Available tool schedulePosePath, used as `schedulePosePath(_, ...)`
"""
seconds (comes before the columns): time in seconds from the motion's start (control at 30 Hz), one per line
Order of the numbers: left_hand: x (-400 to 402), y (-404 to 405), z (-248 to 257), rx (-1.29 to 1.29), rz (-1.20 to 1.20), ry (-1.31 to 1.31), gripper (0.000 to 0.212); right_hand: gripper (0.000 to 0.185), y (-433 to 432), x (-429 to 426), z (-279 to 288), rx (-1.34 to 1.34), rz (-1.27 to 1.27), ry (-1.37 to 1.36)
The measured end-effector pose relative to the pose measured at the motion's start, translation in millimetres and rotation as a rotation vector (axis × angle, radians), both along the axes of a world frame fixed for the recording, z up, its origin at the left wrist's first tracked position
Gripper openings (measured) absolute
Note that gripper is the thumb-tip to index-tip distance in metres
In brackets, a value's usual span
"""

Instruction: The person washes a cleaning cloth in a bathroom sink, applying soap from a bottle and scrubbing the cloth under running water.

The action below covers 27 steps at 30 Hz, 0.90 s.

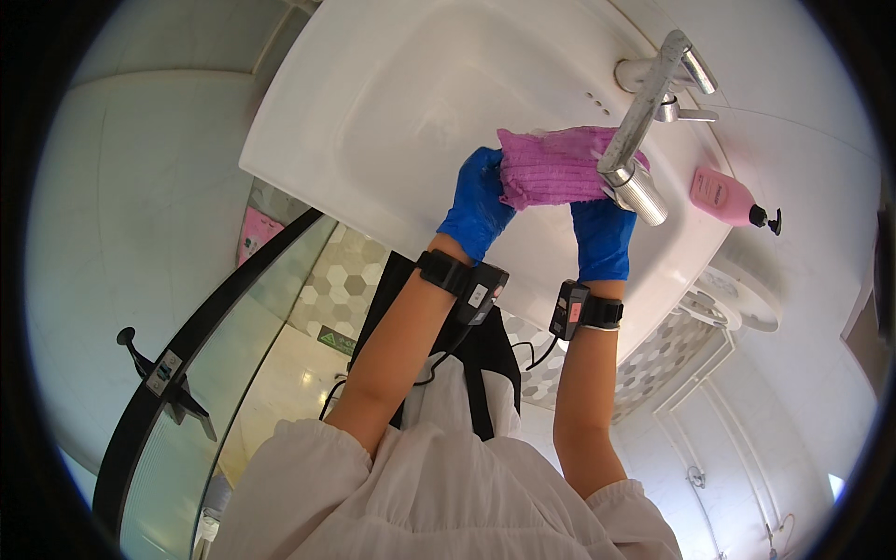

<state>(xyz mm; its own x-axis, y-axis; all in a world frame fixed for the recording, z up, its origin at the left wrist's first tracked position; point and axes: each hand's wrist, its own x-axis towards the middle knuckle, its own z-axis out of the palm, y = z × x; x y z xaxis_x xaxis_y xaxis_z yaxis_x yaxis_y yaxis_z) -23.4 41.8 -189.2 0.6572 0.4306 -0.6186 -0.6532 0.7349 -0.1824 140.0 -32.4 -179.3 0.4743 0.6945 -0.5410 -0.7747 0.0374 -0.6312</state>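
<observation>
A pink-purple ribbed cloth [553, 168] is spread between my two hands over the white washbasin [406, 126]. My left hand [483, 199], in a blue glove, grips the cloth's left end. Gloved in blue too, my right hand [603, 234] holds the right part from below; its fingers are hidden behind the cloth and the faucet. The metal faucet spout [640, 112] reaches over the cloth's right end and covers part of it. Whether water is running cannot be seen.
A pink pump bottle [724, 196] with a black pump lies to the right at the basin's edge. At the left stands a glass door [259, 308] with a black frame and handle [189, 406]. Black devices are strapped to both wrists, with cables trailing down.
</observation>
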Motion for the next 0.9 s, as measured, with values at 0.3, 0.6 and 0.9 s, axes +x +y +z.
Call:
schedulePosePath(0.3, 15.8, 3.9, -0.3, 0.141, -0.041, 0.029, 0.043, 0.040, 12.0, -12.2, -4.0, -0.165, 0.003, 0.028)
schedulePosePath(0.6, 13.8, 1.8, 3.9, 0.111, 0.010, -0.092, 0.047, 0.049, 49.3, -17.9, -9.6, 0.031, 0.487, -0.822)
schedulePosePath(0.9, 14.8, -16.6, 5.7, -0.079, -0.013, -0.134, 0.044, 0.053, 42.0, -12.1, -1.8, 0.249, 0.184, -0.187)
